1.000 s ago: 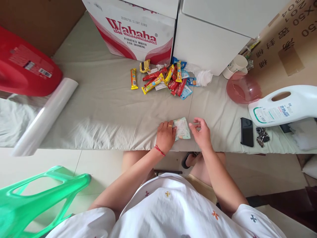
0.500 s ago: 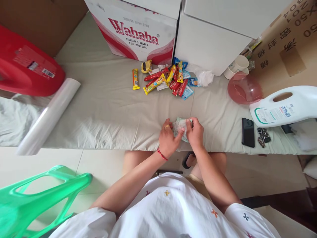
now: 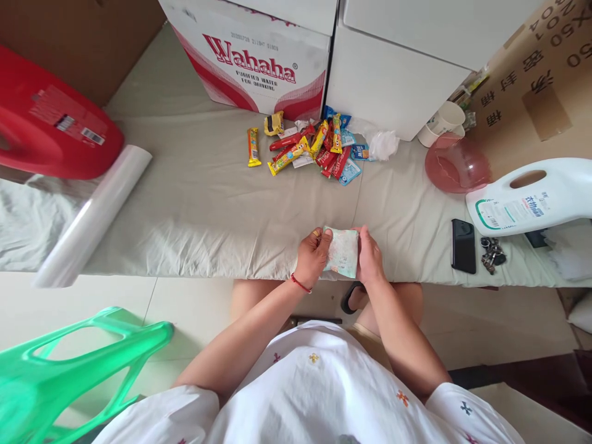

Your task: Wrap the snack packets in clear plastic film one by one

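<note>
Between my hands, above the front edge of the cloth-covered surface, is a small square packet (image 3: 343, 254), pale white and green with faint print on its face. My left hand (image 3: 312, 258), wearing a ring and a red string bracelet, grips its left edge with the thumb on top and the fingers hidden underneath. At the right edge, my right hand (image 3: 370, 256) is closed round the packet's side; part of its fingers is hidden. Farther back lies a pile of snack packets (image 3: 319, 145) in yellow, red and blue wrappers, touched by neither hand.
Behind the pile stand a Wahaha carton (image 3: 259, 68) and a white box (image 3: 388, 80). Right are a pink bowl (image 3: 456, 163), a white detergent bottle (image 3: 531, 197), a phone (image 3: 463, 246) and keys (image 3: 493, 254). Left are a red jug (image 3: 55, 117), a plastic roll (image 3: 95, 216) and a green stool (image 3: 92, 364).
The packet now shows its flat printed face, where before it was mostly covered by my fingers. My left thumb has drawn back to its left edge, and my right hand has turned to its side.
</note>
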`<action>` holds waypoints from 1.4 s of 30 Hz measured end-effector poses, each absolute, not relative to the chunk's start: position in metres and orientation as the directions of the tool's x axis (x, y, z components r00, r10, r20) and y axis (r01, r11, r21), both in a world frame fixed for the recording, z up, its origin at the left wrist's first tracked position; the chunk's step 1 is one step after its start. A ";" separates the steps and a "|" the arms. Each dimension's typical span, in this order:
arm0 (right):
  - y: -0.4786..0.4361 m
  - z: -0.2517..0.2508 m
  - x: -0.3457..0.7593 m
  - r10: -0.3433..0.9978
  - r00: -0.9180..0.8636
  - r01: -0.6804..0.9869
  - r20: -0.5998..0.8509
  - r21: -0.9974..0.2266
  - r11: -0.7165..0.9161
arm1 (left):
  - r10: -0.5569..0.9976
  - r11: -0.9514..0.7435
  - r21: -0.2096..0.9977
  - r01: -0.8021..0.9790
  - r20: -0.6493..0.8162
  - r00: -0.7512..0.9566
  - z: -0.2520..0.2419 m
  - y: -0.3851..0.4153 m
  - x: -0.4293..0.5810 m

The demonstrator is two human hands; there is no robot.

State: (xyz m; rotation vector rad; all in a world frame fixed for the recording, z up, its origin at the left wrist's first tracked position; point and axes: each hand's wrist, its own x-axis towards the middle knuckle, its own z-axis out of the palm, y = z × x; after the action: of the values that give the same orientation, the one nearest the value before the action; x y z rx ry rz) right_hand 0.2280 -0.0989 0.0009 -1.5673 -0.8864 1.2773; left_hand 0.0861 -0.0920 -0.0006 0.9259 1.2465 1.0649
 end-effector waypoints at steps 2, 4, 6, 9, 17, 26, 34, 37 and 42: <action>-0.101 0.006 0.230 0.952 0.151 0.062 -0.266 -0.959 -0.278 | 0.974 0.220 0.975 0.006 -0.220 -0.056 0.002 -0.091 0.084; -0.103 0.012 0.230 0.978 0.109 0.219 -0.179 -0.955 -0.199 | 0.982 0.184 0.981 0.058 -0.181 -0.051 0.004 -0.090 0.083; -0.104 0.014 0.228 0.982 0.110 0.297 -0.152 -0.938 -0.178 | 0.984 0.177 0.984 0.036 -0.176 -0.014 0.004 -0.089 0.083; -0.105 0.013 0.222 0.973 0.124 0.171 -0.196 -0.962 -0.215 | 0.978 0.209 0.975 -0.073 -0.206 0.041 0.002 -0.088 0.084; -0.101 0.012 0.223 0.929 0.101 -0.128 -0.355 -0.931 -0.341 | 0.881 0.467 0.793 -0.391 -0.381 0.280 0.002 -0.089 0.075; -0.112 0.012 0.244 0.991 -0.113 0.150 -0.075 -0.987 -0.058 | 0.806 0.592 0.654 -0.471 -0.490 0.332 -0.003 -0.086 0.065; -0.122 0.005 0.259 0.969 -0.193 0.098 -0.154 -0.986 -0.137 | 0.775 0.632 0.684 -0.365 -0.542 0.325 -0.001 -0.091 0.069; -0.120 -0.006 0.254 0.974 0.002 0.040 -0.228 -0.973 -0.228 | 0.822 0.569 0.782 -0.256 -0.536 0.193 0.000 -0.097 0.072; -0.113 -0.007 0.249 0.936 0.162 -0.141 -0.312 -0.946 -0.291 | 0.847 0.532 0.778 -0.336 -0.490 0.205 0.009 -0.101 0.069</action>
State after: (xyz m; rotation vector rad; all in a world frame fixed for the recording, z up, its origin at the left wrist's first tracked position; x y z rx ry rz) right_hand 0.2491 -0.1127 -0.0066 -1.4211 -0.8263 1.3385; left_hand 0.0695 -0.1007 0.0095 0.5831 1.0634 0.8921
